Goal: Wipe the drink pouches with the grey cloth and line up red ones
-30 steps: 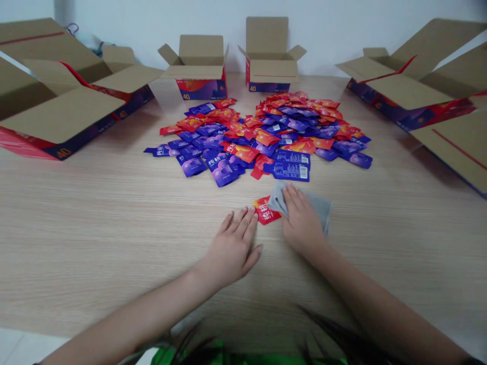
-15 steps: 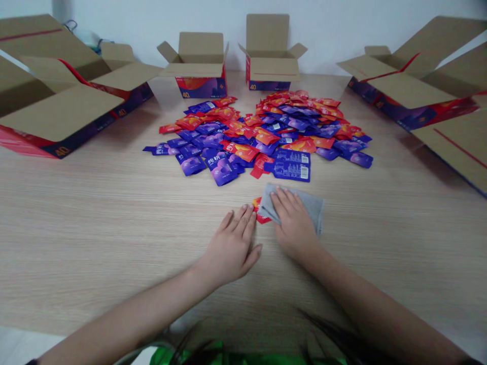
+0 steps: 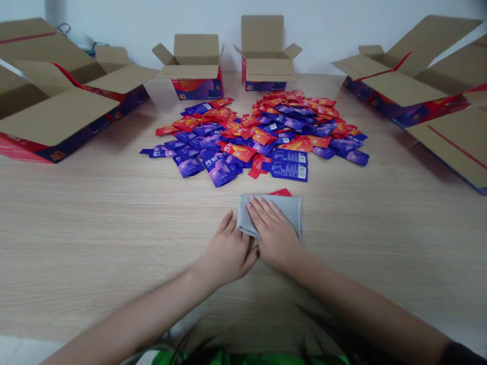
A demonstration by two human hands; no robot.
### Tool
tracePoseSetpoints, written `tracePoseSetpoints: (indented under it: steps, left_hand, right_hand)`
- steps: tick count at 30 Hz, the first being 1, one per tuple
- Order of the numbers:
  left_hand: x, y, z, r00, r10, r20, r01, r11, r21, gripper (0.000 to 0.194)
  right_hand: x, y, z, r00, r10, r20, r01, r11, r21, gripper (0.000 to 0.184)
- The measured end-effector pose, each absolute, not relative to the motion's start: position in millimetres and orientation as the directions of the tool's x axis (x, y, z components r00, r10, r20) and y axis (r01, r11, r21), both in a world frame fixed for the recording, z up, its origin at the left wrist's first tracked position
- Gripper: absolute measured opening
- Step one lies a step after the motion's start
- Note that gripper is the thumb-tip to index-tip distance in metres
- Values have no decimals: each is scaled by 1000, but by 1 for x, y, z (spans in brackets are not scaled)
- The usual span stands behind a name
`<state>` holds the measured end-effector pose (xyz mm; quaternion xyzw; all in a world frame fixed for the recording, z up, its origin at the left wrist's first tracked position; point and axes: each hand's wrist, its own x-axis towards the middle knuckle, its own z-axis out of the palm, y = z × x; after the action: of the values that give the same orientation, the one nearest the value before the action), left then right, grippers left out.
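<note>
My right hand (image 3: 276,235) holds a folded grey cloth (image 3: 289,205) down on the table, its fingers together and stretched over the top, its thumb hidden. Under the cloth lies a red sachet (image 3: 282,192); only a corner shows beyond the far edge. My left hand (image 3: 230,251) rests open on the table just left of the cloth. Its thumb points toward my right hand, and the cloth covers some of its fingertips, so whether they touch the sachet is hidden. Farther off lies a pile of red and purple sachets (image 3: 238,149), the nearest a purple sachet (image 3: 287,165) back side up.
Two open cartons, a left one (image 3: 198,89) and a right one (image 3: 266,85), stand behind the pile by the wall. Larger open cartons flank the table, on the left (image 3: 91,134) and on the right (image 3: 399,111), with flaps spread over the tabletop (image 3: 114,238).
My right hand has slid the cloth left and slightly nearer, over the fingertips of my left hand. The sachet's left part is now covered and a red corner shows at the far side.
</note>
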<state>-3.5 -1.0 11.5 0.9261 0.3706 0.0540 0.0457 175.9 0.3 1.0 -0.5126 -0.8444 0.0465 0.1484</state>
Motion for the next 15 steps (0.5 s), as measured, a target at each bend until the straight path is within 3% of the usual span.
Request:
tracePoseSetpoints:
  steps: [2, 6, 8, 12, 15]
  left_hand:
    - [-4, -1, 12, 720, 691, 65, 682, -722, 121, 55]
    - [-4, -1, 12, 718, 692, 75, 682, -721, 126, 64]
    - [-3, -1, 12, 711, 699, 75, 688, -714, 127, 63]
    - [-3, -1, 11, 705, 706, 68, 695, -706, 134, 56]
    - [-4, -1, 10, 710, 699, 84, 686, -714, 140, 59]
  right_hand:
    - [183, 2, 2, -388, 901, 192, 869, 427, -251, 62]
    - [203, 11, -2, -77, 971, 226, 960, 133, -246, 57]
    - [198, 10, -3, -120, 967, 227, 960, 171, -223, 56]
    - [181, 2, -1, -413, 890, 193, 865, 449, -222, 58]
    - [194, 8, -1, -293, 934, 207, 906, 340, -252, 58]
